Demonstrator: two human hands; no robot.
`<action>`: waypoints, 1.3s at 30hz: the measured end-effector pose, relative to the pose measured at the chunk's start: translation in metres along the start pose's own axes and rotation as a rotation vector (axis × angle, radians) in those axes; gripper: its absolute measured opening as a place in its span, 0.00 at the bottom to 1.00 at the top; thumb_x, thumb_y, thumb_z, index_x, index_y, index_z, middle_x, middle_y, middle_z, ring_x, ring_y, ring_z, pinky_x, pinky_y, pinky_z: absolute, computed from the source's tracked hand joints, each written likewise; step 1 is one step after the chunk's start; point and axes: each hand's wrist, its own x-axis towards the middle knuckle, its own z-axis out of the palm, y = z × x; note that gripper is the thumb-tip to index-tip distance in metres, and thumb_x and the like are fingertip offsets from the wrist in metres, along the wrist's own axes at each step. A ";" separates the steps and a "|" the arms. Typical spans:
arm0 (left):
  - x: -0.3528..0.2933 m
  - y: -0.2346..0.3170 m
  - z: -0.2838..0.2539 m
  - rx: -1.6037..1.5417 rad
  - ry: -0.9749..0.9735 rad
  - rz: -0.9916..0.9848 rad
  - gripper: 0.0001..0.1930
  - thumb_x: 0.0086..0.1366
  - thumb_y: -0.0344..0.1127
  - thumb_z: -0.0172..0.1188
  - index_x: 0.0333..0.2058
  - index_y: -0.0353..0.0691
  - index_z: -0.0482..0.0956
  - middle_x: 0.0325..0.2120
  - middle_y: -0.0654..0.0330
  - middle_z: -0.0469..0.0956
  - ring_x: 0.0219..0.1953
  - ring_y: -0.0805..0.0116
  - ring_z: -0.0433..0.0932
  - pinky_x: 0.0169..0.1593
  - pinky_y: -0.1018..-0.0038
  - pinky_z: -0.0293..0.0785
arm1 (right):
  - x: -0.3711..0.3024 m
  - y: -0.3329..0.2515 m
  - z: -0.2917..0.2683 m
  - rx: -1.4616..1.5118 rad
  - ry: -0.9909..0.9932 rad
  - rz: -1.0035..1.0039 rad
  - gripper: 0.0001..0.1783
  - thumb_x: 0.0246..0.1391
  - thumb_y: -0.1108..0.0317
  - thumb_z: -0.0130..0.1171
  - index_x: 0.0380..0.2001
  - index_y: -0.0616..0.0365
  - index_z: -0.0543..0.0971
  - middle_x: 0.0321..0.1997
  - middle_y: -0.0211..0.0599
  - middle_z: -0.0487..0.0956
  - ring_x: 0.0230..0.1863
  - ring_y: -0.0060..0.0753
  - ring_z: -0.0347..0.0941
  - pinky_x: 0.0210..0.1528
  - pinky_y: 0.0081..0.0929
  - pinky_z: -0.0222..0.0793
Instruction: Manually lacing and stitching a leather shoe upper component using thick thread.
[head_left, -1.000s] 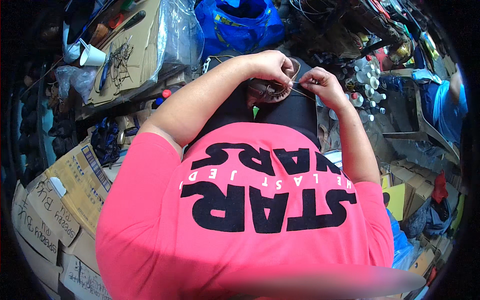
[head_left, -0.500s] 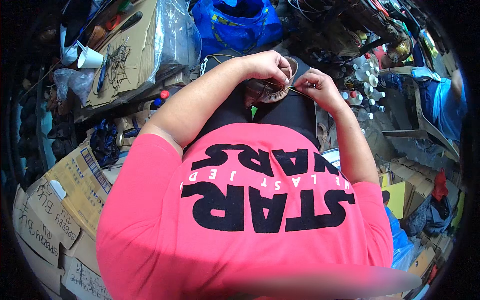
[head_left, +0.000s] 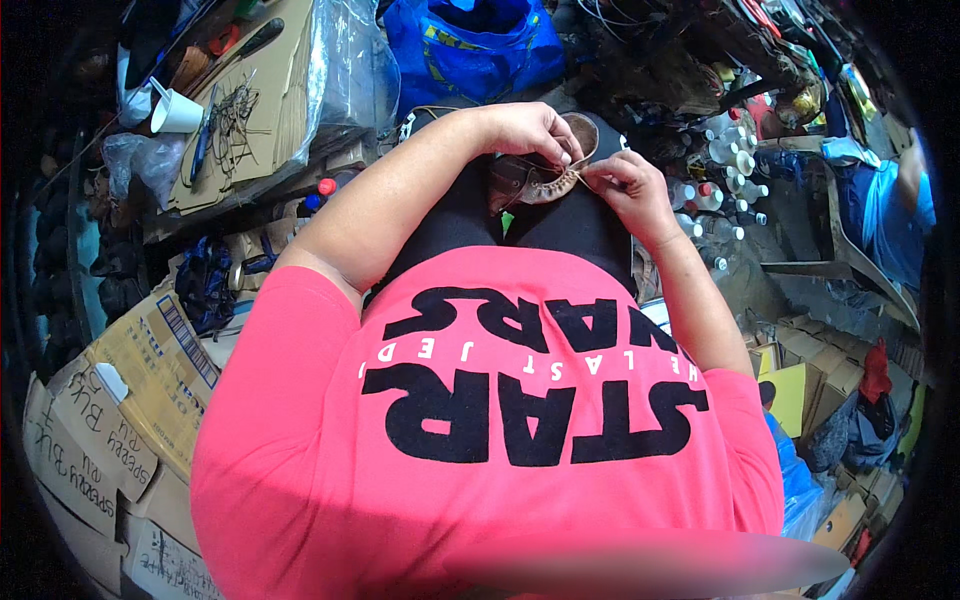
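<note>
Brown leather shoe (head_left: pixel 540 180) rests on our lap, lacing part done; left hand (head_left: pixel 530 130) and right hand (head_left: pixel 625 190) both pinch its lace.

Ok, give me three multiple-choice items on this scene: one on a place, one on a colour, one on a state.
1. Where does the brown shoe lie?
A. on the person's lap
B. on the cardboard sheet
C. inside the blue bag

2. What colour is the paper cup at upper left?
A. red
B. white
C. black

3. What is the right hand doing?
A. resting flat and open on a knee
B. pinching at the shoe's edge
C. holding the cup

Answers:
1. A: the shoe sits on the dark trousers, under the left hand.
2. B: the cup on the cardboard sheet is plainly white.
3. B: its fingers are closed together against the shoe's rim.
</note>
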 end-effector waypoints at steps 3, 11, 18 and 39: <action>-0.002 0.000 -0.002 0.093 -0.011 -0.021 0.15 0.56 0.29 0.60 0.44 0.36 0.79 0.35 0.63 0.80 0.37 0.77 0.74 0.44 0.79 0.70 | -0.005 -0.019 0.000 -0.116 0.014 -0.052 0.11 0.45 0.75 0.61 0.34 0.49 0.82 0.28 0.35 0.74 0.30 0.38 0.74 0.33 0.29 0.70; -0.003 0.004 0.004 0.299 -0.008 -0.024 0.17 0.57 0.29 0.58 0.46 0.38 0.78 0.35 0.64 0.79 0.38 0.76 0.73 0.46 0.77 0.68 | 0.001 -0.059 0.003 -0.715 -0.161 -0.150 0.07 0.46 0.73 0.52 0.29 0.55 0.79 0.31 0.41 0.73 0.36 0.45 0.74 0.38 0.39 0.68; 0.005 0.006 -0.005 0.353 -0.068 0.031 0.21 0.50 0.27 0.63 0.46 0.36 0.75 0.34 0.63 0.79 0.38 0.74 0.73 0.47 0.75 0.68 | 0.026 -0.046 0.007 -0.564 -0.252 -0.050 0.07 0.44 0.76 0.53 0.29 0.57 0.79 0.34 0.45 0.75 0.38 0.49 0.73 0.40 0.37 0.68; -0.139 0.003 -0.005 0.628 0.340 -0.222 0.14 0.59 0.41 0.59 0.35 0.35 0.78 0.23 0.60 0.77 0.28 0.73 0.74 0.35 0.72 0.70 | -0.025 0.063 -0.048 0.209 -0.315 0.597 0.13 0.47 0.63 0.65 0.24 0.60 0.74 0.19 0.26 0.73 0.19 0.17 0.68 0.24 0.20 0.65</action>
